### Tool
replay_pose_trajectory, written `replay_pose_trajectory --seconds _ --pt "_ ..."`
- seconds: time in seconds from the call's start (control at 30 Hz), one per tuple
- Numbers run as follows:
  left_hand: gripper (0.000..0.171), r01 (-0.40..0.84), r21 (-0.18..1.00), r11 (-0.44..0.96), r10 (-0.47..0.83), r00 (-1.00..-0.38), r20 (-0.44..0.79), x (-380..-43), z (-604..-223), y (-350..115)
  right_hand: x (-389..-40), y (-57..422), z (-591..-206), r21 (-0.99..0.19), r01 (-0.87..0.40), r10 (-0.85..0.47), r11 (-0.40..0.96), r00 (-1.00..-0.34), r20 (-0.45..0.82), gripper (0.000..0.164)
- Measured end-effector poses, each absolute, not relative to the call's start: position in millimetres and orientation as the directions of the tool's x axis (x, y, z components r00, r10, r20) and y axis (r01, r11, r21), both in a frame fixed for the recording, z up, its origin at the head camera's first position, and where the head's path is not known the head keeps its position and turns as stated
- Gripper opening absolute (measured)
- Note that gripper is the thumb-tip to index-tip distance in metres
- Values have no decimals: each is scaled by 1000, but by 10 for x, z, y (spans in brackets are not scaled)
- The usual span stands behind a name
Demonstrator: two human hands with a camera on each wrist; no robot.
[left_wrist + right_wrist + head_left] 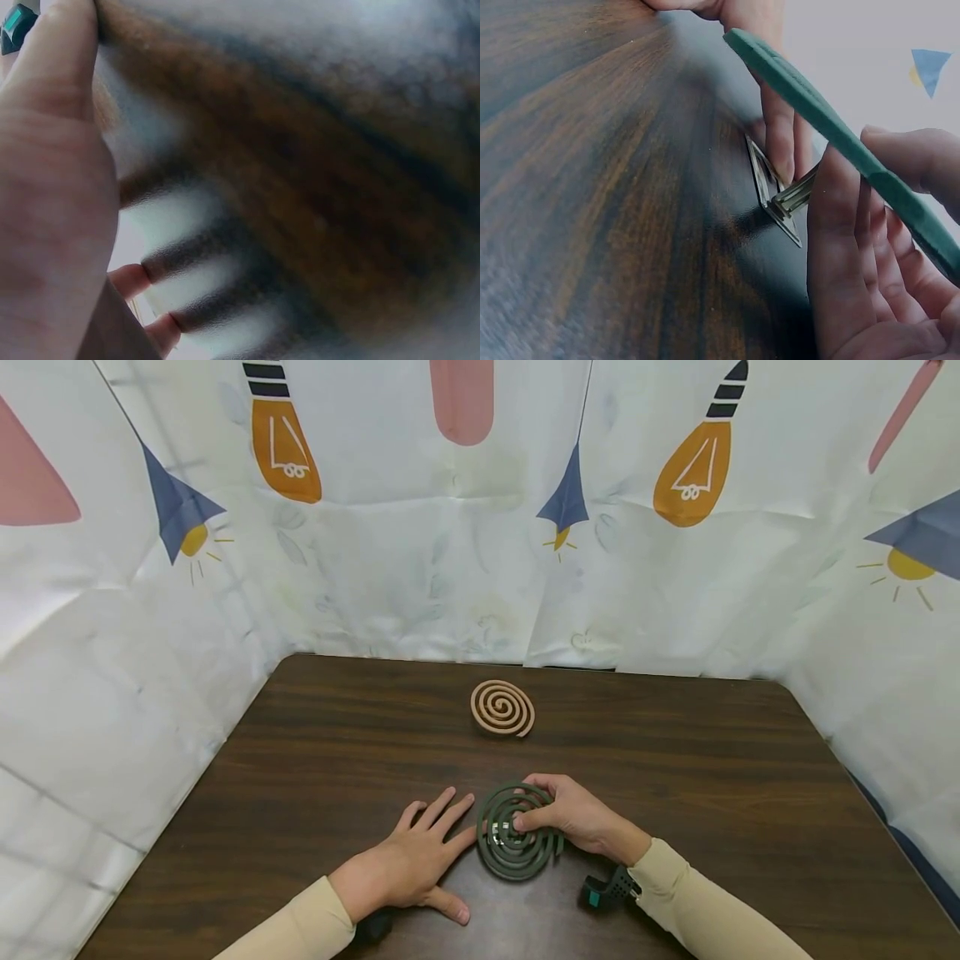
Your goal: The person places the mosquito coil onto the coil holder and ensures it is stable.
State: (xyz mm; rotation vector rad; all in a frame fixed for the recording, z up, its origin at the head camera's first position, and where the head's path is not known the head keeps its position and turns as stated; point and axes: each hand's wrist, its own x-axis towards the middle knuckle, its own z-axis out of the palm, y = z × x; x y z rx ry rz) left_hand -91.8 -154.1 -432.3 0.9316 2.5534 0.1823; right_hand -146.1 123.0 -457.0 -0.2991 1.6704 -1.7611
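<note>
Left fingers (453, 816) are spread wide; right fingers (547, 782) pinch.

head: bright | tabletop (517, 914): glare low centre | left wrist: mostly blurred | right wrist: upper right overexposed

We see the right hand (576, 815) pinching a green coil (507, 860), the left hand (417, 855) spread beside it on the dark surface (675, 760). Beyond, we see a tan coil (502, 708) and white printed cloth (450, 577).

Cream sleeves (708, 902) on both arms, down to the wrists. Right wrist: black strapped device (609, 888), teal square (594, 898). Left wrist: dark device (373, 927), mostly hidden.
</note>
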Motion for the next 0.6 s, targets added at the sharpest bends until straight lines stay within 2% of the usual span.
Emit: replay_pose_trajectory --seconds 0.6 --pt "106 590 264 763 646 -688 -330 -887 -4286 -1550 -1444 1201 -4564 -953 292 -596 80 -753 -280 36"
